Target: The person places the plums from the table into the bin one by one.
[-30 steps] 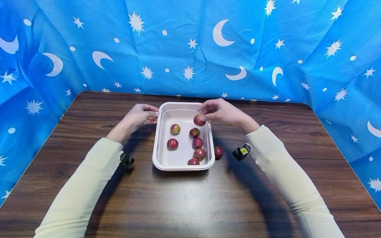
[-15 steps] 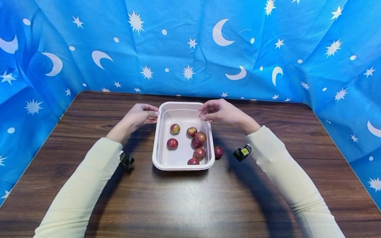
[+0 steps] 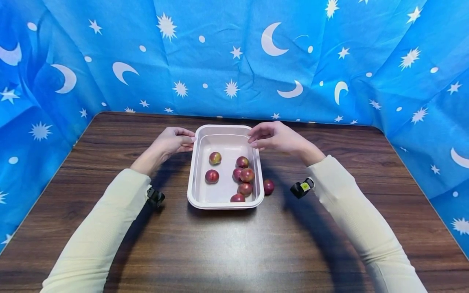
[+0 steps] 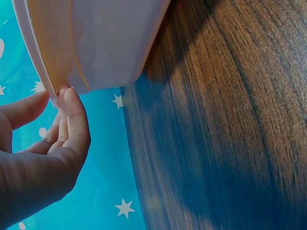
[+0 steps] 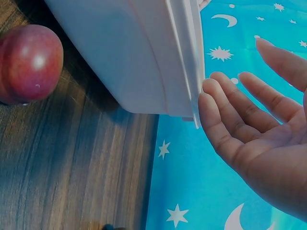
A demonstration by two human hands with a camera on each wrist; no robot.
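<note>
A white plastic tub (image 3: pixel 224 206) holds several red and yellowish plums, two apart on its left and the others clustered along its right side. My left hand (image 3: pixel 169 143) pinches the rim at the far left; thumb and fingers meet at that edge in the left wrist view. Over the far right rim my right hand (image 3: pixel 276 136) is held with fingers spread and nothing in them. In the right wrist view its fingertips are right at the rim. The plum (image 3: pixel 247 175) lies against others in the cluster. Another plum (image 3: pixel 268 187) sits on the table outside the tub's right wall.
Everything stands on a dark wood-grain table (image 3: pixel 227 252). A blue cloth (image 3: pixel 234 61) with white moons and stars hangs behind its far edge and along both sides. Each sleeve carries a small black wrist camera (image 3: pixel 302 187).
My right hand has let go of a plum, which dropped into the tub and came to rest in the right cluster, nudging others. That hand then drew slightly right. The left hand stays put.
</note>
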